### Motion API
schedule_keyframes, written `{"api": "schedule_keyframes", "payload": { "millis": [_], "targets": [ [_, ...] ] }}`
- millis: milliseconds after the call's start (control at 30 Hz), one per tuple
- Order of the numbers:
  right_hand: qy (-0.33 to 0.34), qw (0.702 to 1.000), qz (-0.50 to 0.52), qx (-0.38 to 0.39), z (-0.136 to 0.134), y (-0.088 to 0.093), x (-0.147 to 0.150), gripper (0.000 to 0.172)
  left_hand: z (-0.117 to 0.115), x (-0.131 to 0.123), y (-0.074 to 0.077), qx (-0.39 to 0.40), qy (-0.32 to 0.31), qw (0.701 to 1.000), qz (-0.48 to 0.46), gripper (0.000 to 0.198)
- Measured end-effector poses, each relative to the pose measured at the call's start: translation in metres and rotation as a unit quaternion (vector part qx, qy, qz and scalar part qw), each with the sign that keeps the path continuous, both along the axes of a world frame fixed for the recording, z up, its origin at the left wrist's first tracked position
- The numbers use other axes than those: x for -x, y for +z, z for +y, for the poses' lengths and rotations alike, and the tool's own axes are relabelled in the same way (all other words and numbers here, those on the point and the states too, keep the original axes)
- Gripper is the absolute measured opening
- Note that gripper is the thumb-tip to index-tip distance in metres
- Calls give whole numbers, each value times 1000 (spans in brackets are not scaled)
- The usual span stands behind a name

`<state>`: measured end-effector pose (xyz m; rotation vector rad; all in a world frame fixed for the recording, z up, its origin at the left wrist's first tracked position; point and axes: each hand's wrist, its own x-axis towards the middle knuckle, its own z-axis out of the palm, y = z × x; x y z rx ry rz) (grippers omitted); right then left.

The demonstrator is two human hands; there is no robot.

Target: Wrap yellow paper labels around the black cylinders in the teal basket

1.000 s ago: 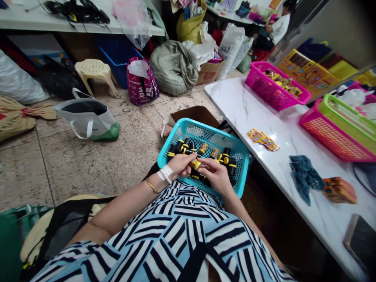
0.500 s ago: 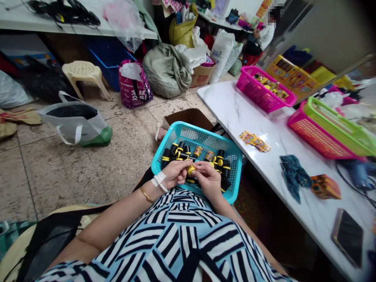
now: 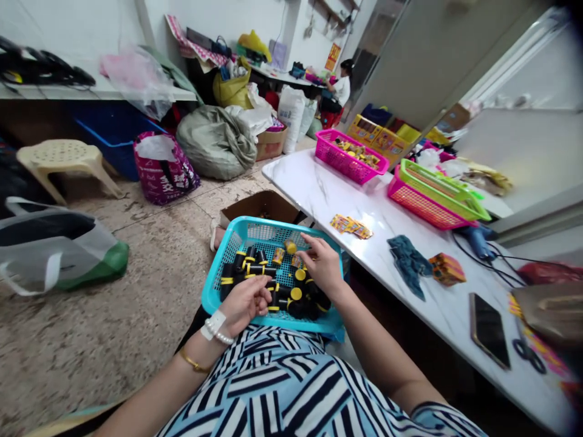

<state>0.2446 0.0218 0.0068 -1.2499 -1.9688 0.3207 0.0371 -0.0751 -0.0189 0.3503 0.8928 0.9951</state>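
A turquoise plastic basket (image 3: 213,297) rests on my lap, holding several small black canisters (image 3: 263,269) with yellow lids. A few canisters in it wear an orange printed label (image 3: 278,255). My left hand (image 3: 248,301) hangs over the basket's near left part, its fingers loosely curled and nothing visible in them. Over the right side is my right hand (image 3: 321,262), with thumb and fingers apart. Just left of its fingertips is a labelled canister with a yellow lid (image 3: 290,246), apart from the fingers.
On the marble-look table (image 3: 314,200) lie printed orange labels (image 3: 351,226), a dark blue cloth (image 3: 409,262), an orange printed bundle (image 3: 447,269), a phone (image 3: 489,329) and scissors (image 3: 528,355). Pink baskets (image 3: 350,159) stand farther back. A cardboard box (image 3: 259,206) sits beyond my basket. A person (image 3: 340,88) sits far off.
My hands have parted from the yellow-lidded canister they held together. The right hand is now open beside a labelled canister; the left has drawn away to the left. The view has shifted right.
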Motion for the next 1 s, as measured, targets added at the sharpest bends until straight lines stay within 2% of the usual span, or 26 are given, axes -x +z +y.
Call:
{"api": "schedule_keyframes", "payload": {
  "millis": [67, 167, 233, 300, 367, 467, 567, 667, 833, 933, 1000],
  "targets": [
    [-67, 994, -43, -73, 23, 15, -24, 29, 2, 2, -2, -5, 3, 1000, -6, 36],
    [-189, 959, -133, -162, 47, 29, -59, 27, 3, 3, -4, -10, 18, 1000, -12, 33],
    [-200, 943, -209, -167, 54, 29, -77, 28, 4, 3, -5, -9, 29, 999, -12, 30],
    [-167, 937, -258, -166, 56, 23, -86, 29, 4, 3, -6, -6, 37, 999, -12, 28],
    [-140, 939, -261, -177, 54, 15, -90, 28, 4, 2, -7, -6, 41, 999, -13, 27],
    [-121, 952, -205, -194, 50, 9, -88, 17, 3, 2, -5, -7, 47, 999, -13, 26],
    [-90, 969, -112, -199, 40, 11, -76, 18, 1, -2, 0, -9, 45, 999, 0, 29],
    [-23, 982, -69, -174, 14, 11, -47, 11, -4, -7, 7, -17, 17, 999, 25, 39],
    [132, 981, -120, -79, -48, -4, 12, 12, -7, -11, 9, -35, 21, 997, 64, 46],
    [179, 977, -105, -42, -72, -10, 28, 13, -5, -7, 5, -47, 39, 993, 101, 41],
    [177, 982, -65, -17, -78, -9, 29, 21, -3, -3, 4, -60, 45, 988, 132, 37]
  ]
}}
